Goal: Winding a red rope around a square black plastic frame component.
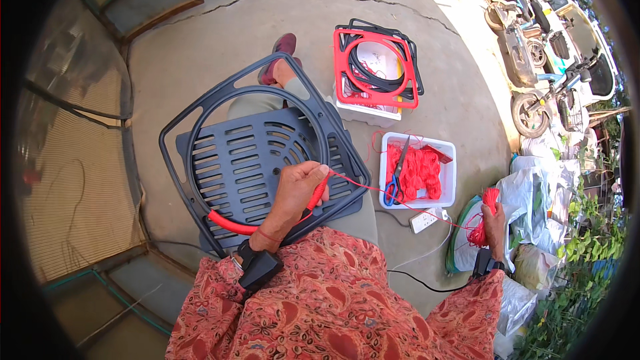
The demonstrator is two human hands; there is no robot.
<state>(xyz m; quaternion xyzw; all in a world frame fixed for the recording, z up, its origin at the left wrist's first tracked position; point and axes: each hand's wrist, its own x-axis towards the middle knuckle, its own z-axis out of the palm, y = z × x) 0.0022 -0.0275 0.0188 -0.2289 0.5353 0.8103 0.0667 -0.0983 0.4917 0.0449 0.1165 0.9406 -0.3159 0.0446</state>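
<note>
A dark grey plastic frame [175,135] with a round ring in it lies across my lap, on top of a slotted grey plastic panel [267,135]. Red cord [230,223] is wound tightly round the near part of the ring. My left hand [297,190] is closed on the wound ring at its right side, thumb and forefinger pinching the cord there. From that pinch a strand of cord runs right to a red cord bundle [477,232]. Out at the right, my right hand [494,227] grips this bundle.
A white tray [427,205] holds red cord and scissors [398,173]. Behind it, a white box [370,115] carries a red frame [340,60] and dark frames. A power strip [427,220] lies nearby; filled sacks [530,193] and parked scooters [527,53] are at right.
</note>
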